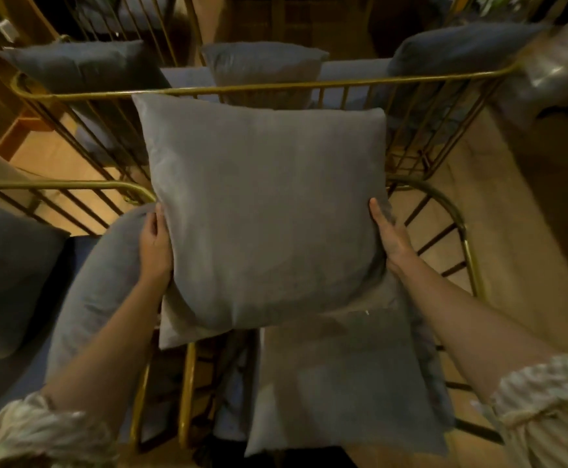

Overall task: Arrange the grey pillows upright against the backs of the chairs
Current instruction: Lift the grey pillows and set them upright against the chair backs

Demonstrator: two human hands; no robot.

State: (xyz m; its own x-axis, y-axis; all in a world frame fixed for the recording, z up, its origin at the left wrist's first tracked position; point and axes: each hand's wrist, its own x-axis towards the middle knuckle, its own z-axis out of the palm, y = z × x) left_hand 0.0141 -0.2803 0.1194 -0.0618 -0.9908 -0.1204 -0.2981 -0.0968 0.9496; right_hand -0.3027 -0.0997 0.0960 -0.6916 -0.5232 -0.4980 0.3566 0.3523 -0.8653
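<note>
Held pillow (265, 211): grey, square, broad face turned up toward the camera; carried in the air between both hands, above the gap between the near chairs; top edge close under the gold rail (275, 87) of the far seat as seen from above.
Left hand (155, 246): pressed flat on the left edge of the held pillow, low on that side; fingers curled around the edge, thumb on the front face; closed on the fabric.
Right hand (389, 236): laid along the right edge, also low on that side; fingers extended up the seam, palm pushed into the stuffing; clamped against the pillow.
Pillow relative to grip: squeezed between the two palms; most of its area above the hands, only the bottom corners below the wrists.
Sleeves: pale, ruffled cuffs at the left (39, 430) and right (542, 390) forearms, pushed up well clear of the wrists.
Pillow at left (96, 285): grey, tilted, just beside the left hand, resting on a dark blue seat (52, 298).
Pillow below (346, 376): grey, lying under the lower right corner of the held one; contact not discernible.
Far pillows: three, left (83, 64), middle (262, 64), right (458, 50), standing behind the gold rail.
Chair frames: thin gold bars, curved arm (458, 217) at right.
Floor (498, 251): wood-toned, dim light, some blur at the upper right.
</note>
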